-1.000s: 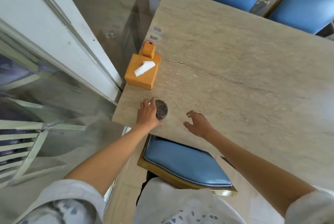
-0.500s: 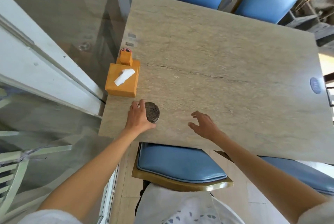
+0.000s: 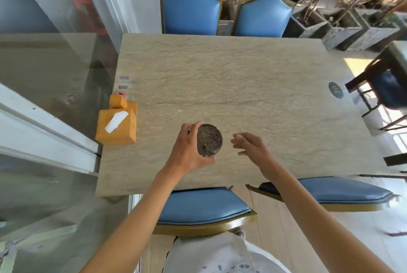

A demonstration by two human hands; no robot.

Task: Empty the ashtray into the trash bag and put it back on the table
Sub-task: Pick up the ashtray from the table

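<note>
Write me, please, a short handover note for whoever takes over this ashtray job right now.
Left hand: closed around the ashtray, gripping its left side. It is full of dark ash and looks raised off the table, though I cannot be sure.
Right hand: open, empty, hovering just right of the ashtray, not touching it.
Other items: orange tissue box at the table's left edge.
Done: ashtray grasped.
Left: carry it to the trash bag, which is not in view, tip the ash out, then set the ashtray back on the table.
</note>
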